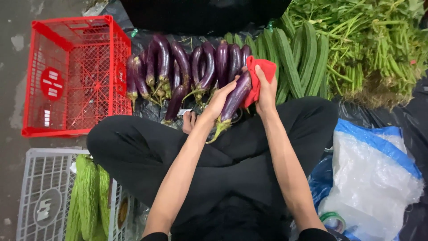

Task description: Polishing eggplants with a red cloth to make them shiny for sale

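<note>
Two hands meet just above the centre of the frame, over your crossed legs in black trousers [232,156]. Your left hand [221,99] is curled around the lower half of a long purple eggplant [235,99], fingers closed on it, so that the eggplant slants with its green stem end pointing down and to the left, toward your lap. Your right hand [266,91] is clamped on a red cloth [258,78], pressing it against the upper end of that same eggplant. Behind the hands, across the upper middle of the frame, a row of purple eggplants [178,71] lies on black plastic sheeting [147,109], stems toward you. Just to the right of them sits a bundle of ridged green gourds [296,58], and farther right, in the upper right corner, a heap of leafy green stalks [370,44]. At the upper left stands a red plastic crate [44,31]. At the lower left is a grey plastic crate [40,192] with bumpy green bitter gourds [89,196] lying in it. At the lower right, beside your right knee, lies a crumpled clear plastic bag [374,178] edged in blue.
</note>
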